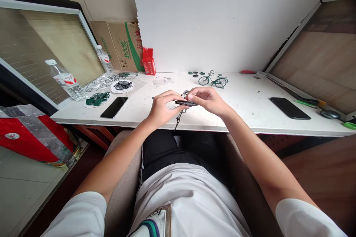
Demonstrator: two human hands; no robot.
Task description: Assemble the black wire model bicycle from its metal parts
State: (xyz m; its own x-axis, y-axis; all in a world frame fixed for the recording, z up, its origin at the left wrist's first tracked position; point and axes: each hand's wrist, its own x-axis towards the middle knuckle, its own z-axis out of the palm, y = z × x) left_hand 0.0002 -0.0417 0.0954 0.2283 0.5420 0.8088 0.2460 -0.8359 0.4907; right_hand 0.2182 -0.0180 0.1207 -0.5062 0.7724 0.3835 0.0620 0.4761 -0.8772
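Fingers [168,96] are pinching a small dark model bicycle [182,103] just above the front edge of the white table [244,100]. The left hand [160,106] is gripping one side of it between thumb and fingers, and the right hand [209,100] is grasping the other side with its fingertips. One wheel [191,103] is lying almost flat between the hands, and a thin dark piece [178,119] is hanging below it; the fingers are hiding much of the rest.

Behind the right hand, a green bicycle [215,81] is standing upright, with a few small dark pieces [195,72] lying beyond its front wheel. A clear plastic bag [162,81] is lying behind the left hand. A red box [149,63] is standing next to a big cardboard box [118,44]. To the left, black parts [123,85] are resting on one round white plate [122,92], and green parts [98,99] are resting on a nearer plate [95,106]. A phone [114,107] is lying beside this one, and a water bottle [66,80] is standing at the table's left end. Toward the right end, another phone [290,108] is lying near a computer mouse [330,114].
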